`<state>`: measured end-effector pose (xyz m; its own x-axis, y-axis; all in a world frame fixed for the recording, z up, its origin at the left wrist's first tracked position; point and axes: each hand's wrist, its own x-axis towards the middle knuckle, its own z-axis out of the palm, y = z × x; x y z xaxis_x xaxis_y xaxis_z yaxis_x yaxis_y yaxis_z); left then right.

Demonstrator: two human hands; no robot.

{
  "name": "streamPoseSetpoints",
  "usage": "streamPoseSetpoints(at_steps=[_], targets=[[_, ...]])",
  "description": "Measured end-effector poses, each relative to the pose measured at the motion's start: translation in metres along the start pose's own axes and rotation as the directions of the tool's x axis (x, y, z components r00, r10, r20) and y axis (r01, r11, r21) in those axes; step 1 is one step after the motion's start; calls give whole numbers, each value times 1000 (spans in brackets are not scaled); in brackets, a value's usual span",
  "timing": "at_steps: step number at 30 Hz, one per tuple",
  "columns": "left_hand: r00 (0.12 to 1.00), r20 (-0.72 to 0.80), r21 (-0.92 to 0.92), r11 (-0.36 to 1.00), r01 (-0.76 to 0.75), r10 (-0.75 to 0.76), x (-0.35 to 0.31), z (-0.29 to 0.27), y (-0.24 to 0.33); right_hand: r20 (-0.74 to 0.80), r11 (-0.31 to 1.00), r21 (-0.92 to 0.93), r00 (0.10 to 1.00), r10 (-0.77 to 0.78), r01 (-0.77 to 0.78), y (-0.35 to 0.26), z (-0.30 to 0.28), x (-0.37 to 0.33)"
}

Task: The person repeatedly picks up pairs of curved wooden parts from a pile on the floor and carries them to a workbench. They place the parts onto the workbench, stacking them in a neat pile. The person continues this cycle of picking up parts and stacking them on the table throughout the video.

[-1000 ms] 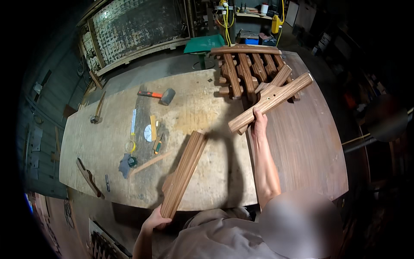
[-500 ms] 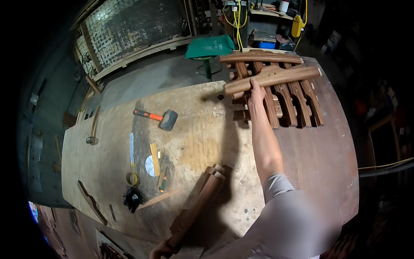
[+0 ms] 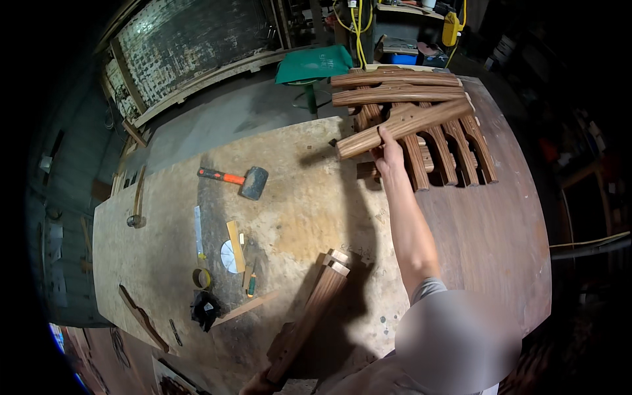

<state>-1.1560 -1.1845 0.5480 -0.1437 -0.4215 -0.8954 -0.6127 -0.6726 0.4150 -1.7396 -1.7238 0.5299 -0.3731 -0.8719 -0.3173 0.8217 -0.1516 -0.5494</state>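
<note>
My right hand (image 3: pixel 388 155) reaches to the far right and is closed around the near part of a shaped brown wooden rail (image 3: pixel 403 128). That rail slants over a stack of similar dark wooden pieces (image 3: pixel 453 153), some lying crosswise on others. Whether it rests on them or is held just above, I cannot tell. At the lower edge, my left hand (image 3: pixel 255 384) shows only in part, gripping the near end of another wooden piece (image 3: pixel 315 297). This piece points up and to the right, and its far end has a pale stepped cut.
On the worktable (image 3: pixel 296 197) lie an orange-handled mallet (image 3: pixel 252 182), a hammer (image 3: pixel 135 210), a ruler (image 3: pixel 199 232), a tape roll (image 3: pixel 201 278), a green-handled tool (image 3: pixel 251 284) and a curved wooden strip (image 3: pixel 143 317). A green-covered stool (image 3: pixel 313 64) stands beyond the table.
The rail in my right hand has swung to a steeper slant, its left end nearer me and its right end further left over the stack. The left hand's piece has turned slightly.
</note>
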Motion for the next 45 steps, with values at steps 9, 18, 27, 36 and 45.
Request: streamPoseSetpoints(at_steps=[9,18,27,36,45], targets=[[996,-68,-20,998,-66,64,0,10,-14,-161,986,-167,987,-14,-13,-8,25,46],[998,-65,265,964,17,0,14,-3,-33,-42,721,-675,983,178,-159,-40,27,58],[960,-219,298,949,-102,172,-15,2,-4,689,-118,-555,534,489,823,62,-78,-309],[901,-212,372,884,-283,377,-57,8,81,841,-116,-17,77,535,993,57,-49,-452],[396,-380,718,537,-443,836,-19,41,244,941,-565,35,163,296,824,-26,-36,-284]])
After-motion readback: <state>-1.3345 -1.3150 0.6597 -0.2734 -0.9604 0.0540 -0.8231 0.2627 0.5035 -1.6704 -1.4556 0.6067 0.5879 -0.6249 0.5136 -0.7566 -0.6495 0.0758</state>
